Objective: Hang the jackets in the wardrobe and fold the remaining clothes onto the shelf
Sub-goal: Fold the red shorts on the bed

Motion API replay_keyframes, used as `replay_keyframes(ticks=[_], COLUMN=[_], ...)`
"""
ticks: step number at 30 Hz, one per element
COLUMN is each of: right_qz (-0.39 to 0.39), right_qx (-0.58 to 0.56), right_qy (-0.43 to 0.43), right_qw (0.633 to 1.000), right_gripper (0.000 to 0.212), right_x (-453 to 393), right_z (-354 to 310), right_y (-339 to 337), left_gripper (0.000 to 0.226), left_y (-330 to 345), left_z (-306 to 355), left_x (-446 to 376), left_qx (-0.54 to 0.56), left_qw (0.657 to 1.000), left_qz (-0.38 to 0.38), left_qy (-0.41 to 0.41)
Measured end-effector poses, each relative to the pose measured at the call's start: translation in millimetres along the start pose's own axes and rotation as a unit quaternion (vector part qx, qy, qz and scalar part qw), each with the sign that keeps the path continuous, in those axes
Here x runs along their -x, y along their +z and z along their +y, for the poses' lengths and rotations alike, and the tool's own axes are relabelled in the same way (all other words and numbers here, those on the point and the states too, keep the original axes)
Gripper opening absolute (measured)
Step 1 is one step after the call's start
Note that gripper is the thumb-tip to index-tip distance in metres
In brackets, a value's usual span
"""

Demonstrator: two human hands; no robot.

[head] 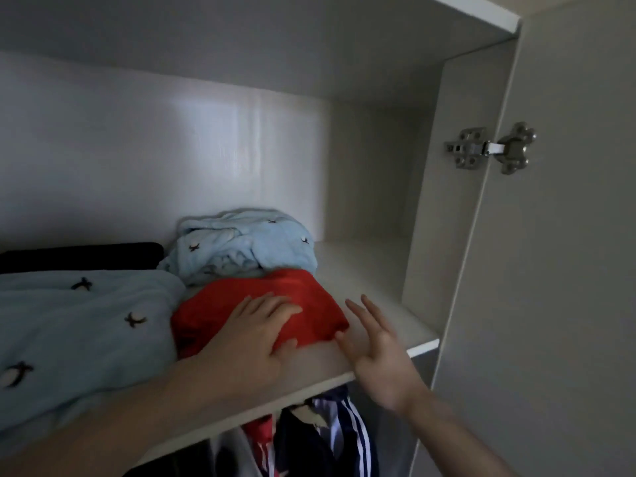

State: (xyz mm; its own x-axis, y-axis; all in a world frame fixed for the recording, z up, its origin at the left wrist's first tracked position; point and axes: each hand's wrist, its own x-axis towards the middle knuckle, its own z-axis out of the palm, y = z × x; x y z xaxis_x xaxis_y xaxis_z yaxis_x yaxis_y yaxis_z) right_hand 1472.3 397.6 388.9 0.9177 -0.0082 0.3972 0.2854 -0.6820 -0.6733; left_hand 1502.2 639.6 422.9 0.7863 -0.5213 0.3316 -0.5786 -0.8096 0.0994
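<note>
The folded red garment is pressed flat onto the shelf by the open left hand; its edge is squared by the open, empty right hand.

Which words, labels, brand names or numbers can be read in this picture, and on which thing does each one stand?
None can be read.
The light blue clothes on the shelf carry only small dark embroidered figures, not letters.
The red garment under the left hand is plain.
The door hinge shows no legible marking.
The hanging jackets show stripes only.
</note>
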Motion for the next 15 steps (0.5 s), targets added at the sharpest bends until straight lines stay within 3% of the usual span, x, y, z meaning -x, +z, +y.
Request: replay_keyframes(ticks=[5, 9, 15], right_qz=[0.058, 0.11, 0.231], right_qx=[0.025, 0.058, 0.059], right_qy=[0.037, 0.126, 0.315], right_qw=[0.997, 0.984, 0.919], right_gripper=[0.052, 0.045, 0.04], right_x=[122, 249, 470], right_z=[18, 30, 40], right_y=[-81, -143, -214], left_gripper=[0.045, 0.037, 0.037], left_y=[14, 40, 85], left_z=[109, 215, 394], left_x=[28, 52, 118], left_qx=[0.106, 0.232, 0.27], left_qw=[0.984, 0.945, 0.893], left_qz=[0.033, -0.004, -0.09], left_qy=[0.141, 0.228, 0.349])
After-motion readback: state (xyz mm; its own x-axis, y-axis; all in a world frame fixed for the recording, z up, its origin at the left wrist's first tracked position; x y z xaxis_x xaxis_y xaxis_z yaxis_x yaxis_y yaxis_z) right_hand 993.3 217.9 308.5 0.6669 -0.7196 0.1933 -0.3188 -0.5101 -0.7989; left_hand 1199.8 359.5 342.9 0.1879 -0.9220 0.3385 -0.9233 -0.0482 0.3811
